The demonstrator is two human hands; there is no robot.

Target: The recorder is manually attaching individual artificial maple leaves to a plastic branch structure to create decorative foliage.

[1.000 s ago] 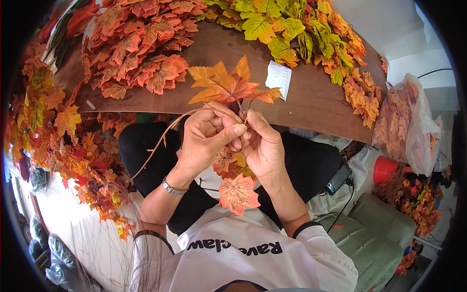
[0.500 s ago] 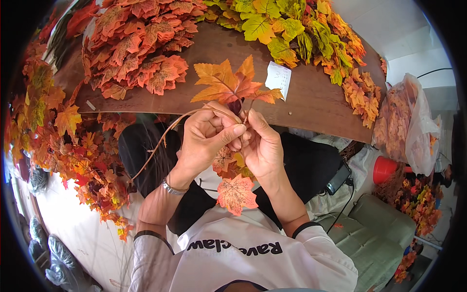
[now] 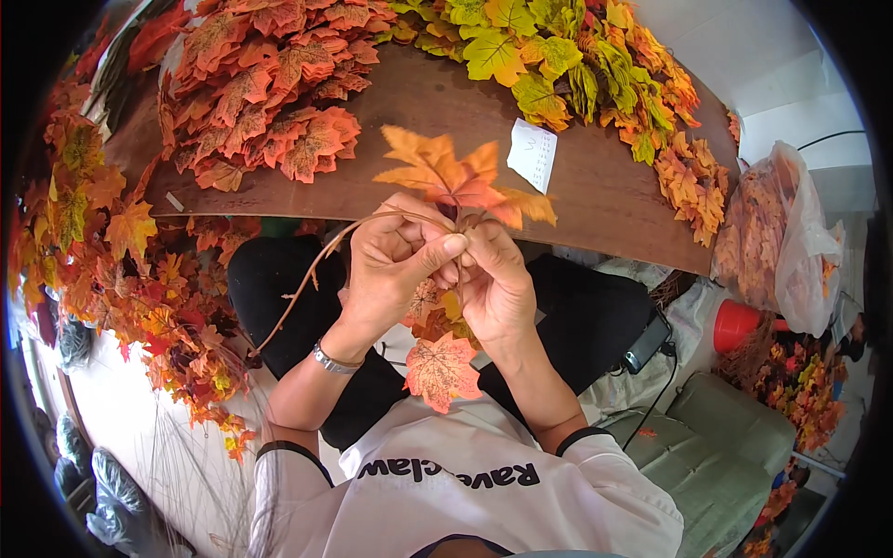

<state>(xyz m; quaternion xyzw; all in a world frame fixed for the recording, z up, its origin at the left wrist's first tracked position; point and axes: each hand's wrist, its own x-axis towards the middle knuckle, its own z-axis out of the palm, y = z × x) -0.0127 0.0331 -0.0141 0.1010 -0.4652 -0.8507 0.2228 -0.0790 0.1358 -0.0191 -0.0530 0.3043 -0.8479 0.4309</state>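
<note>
My left hand [image 3: 395, 256] pinches a long brown artificial stem [image 3: 312, 270], which arcs out past the wrist toward the lower left. My right hand [image 3: 496, 286] is closed against it, its thumb and fingertips pressed on the same stem. Orange artificial maple leaves [image 3: 446, 170] fan out just above the fingertips, slightly blurred. Below the hands hangs a coral leaf with dark speckles [image 3: 442, 372], with further orange and yellow leaves partly hidden behind the fingers and wrists. What exactly lies between the fingertips is covered.
A brown table [image 3: 409, 102] carries a pile of coral leaves [image 3: 270, 84], a green-yellow leaf pile [image 3: 549, 56] and a white paper slip [image 3: 533, 153]. Leaf garlands [image 3: 167, 279] hang at left. On the right are a plastic bag of leaves [image 3: 772, 232], a red container [image 3: 739, 325] and a green seat [image 3: 698, 456].
My right hand has shifted slightly, its thumb now bent in toward the left fingertips. The upper leaves have tilted a little right and down; the hanging coral leaf has swung slightly left.
</note>
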